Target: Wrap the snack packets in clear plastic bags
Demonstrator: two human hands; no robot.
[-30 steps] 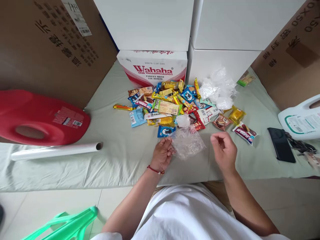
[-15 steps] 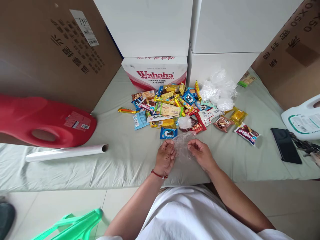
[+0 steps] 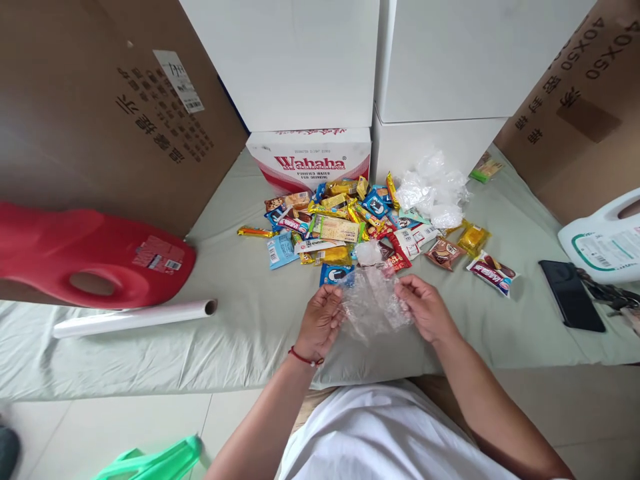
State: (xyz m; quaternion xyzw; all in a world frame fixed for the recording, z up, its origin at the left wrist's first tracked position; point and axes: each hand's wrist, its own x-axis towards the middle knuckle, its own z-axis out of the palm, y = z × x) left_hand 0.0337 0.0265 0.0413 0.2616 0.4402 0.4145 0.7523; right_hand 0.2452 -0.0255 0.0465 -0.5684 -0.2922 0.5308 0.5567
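Observation:
My left hand (image 3: 320, 320) and my right hand (image 3: 425, 308) each pinch one side of a crumpled clear plastic bag (image 3: 371, 303), holding it stretched between them just above the pale green sheet (image 3: 240, 333). A red bracelet circles my left wrist. Just beyond the bag lies a heap of small wrapped snacks (image 3: 350, 220), with a blue cookie packet (image 3: 334, 273) nearest my left hand.
More crumpled clear bags (image 3: 433, 190) lie behind the snacks. A Wahaha carton (image 3: 310, 157) and white boxes stand at the back, brown cartons at both sides. A red jug (image 3: 90, 257) and film roll (image 3: 135, 317) lie left; a white jug (image 3: 603, 240) and black phone (image 3: 570, 295) lie right.
My right hand came in from the right and took hold of the bag's other side. Both hands have since pulled it apart and lifted it slightly.

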